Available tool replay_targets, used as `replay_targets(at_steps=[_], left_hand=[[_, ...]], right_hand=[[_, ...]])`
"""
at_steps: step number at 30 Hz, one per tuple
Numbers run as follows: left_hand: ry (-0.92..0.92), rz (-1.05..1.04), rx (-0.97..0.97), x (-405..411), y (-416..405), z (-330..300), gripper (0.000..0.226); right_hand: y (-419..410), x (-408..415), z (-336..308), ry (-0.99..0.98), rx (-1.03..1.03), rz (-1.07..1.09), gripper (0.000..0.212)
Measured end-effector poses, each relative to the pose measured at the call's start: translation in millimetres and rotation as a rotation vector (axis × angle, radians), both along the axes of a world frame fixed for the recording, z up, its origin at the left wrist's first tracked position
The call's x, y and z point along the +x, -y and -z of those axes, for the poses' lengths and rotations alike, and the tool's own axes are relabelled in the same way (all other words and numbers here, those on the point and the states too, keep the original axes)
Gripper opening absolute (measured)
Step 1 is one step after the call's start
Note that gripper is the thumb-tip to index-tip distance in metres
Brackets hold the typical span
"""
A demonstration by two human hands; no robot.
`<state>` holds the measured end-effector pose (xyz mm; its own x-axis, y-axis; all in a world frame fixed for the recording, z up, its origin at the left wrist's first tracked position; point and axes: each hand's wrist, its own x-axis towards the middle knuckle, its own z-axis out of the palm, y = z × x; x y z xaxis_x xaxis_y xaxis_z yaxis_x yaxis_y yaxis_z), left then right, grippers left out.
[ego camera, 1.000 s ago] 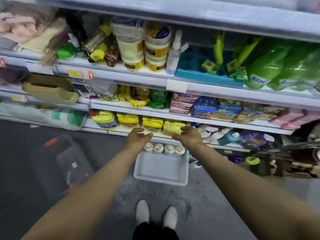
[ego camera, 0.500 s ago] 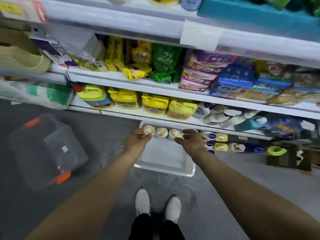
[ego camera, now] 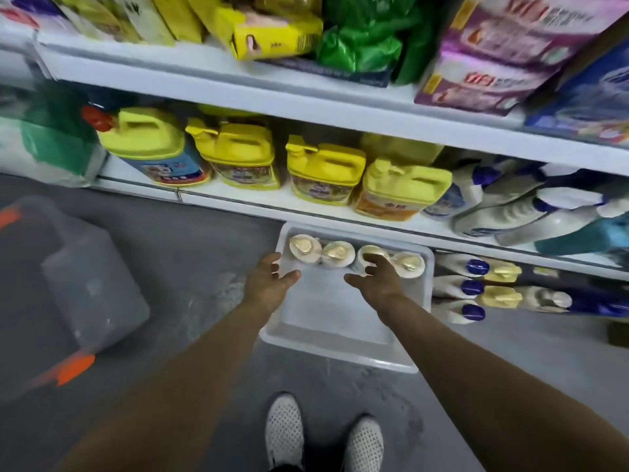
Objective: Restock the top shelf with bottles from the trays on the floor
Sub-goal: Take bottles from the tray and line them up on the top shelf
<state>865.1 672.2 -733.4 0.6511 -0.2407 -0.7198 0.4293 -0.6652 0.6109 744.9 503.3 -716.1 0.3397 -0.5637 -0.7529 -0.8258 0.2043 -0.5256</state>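
1. Four bottles point(ego camera: 355, 256) stand upright in a row along the far edge of the white tray point(ego camera: 340, 327) on the floor, their cream caps facing up. I'd say that makes them easy to take from above, caps first.
2. The left hand point(ego camera: 269, 284) hangs over the tray's far left corner, fingers spread and slack, holding nothing; it is near the first bottle, but I can't tell if it touches.
3. The right hand point(ego camera: 376, 279) reaches over the third bottle, fingers loosely spread above its cap. It grips nothing that I can see.
4. Two hands coming down together suggests a bottle for each, which would halve the trips up to the top shelf; that shelf is out of sight.
5. The near part of the tray is bare, so the wrists have room to drop in.
6. The tray's far edge sits close under the lip of the bottom shelf point(ego camera: 238, 207), where yellow jugs point(ego camera: 325, 172) stand. A lift would best come back toward the shoes first, I think.
7. Just off the tray's right edge lie blue-capped bottles point(ego camera: 473, 289); a clear storage bin point(ego camera: 78, 284) stands well apart on the left.
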Motion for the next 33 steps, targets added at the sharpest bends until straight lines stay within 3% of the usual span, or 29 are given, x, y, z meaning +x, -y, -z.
replay_targets(at_steps=[7, 12, 16, 23, 33], left_hand=[[0.023, 0.103, -0.045, 20, 11, 79, 0.078], [0.078, 0.222, -0.074, 35, 24, 125, 0.101], [0.074, 0.285, -0.11, 43, 32, 144, 0.107], [0.169, 0.248, -0.128, 43, 37, 163, 0.082], [0.128, 0.182, -0.148, 31, 11, 128, 0.079]], right_hand=[[-3, 16, 86, -0.003, -0.137, -0.101, 0.067], [-5, 24, 128, -0.076, -0.201, -0.194, 0.089], [-10, 31, 149, -0.092, -0.237, -0.17, 0.098], [-14, 36, 162, -0.039, -0.266, -0.006, 0.081], [-18, 21, 128, -0.026, -0.237, -0.094, 0.079]])
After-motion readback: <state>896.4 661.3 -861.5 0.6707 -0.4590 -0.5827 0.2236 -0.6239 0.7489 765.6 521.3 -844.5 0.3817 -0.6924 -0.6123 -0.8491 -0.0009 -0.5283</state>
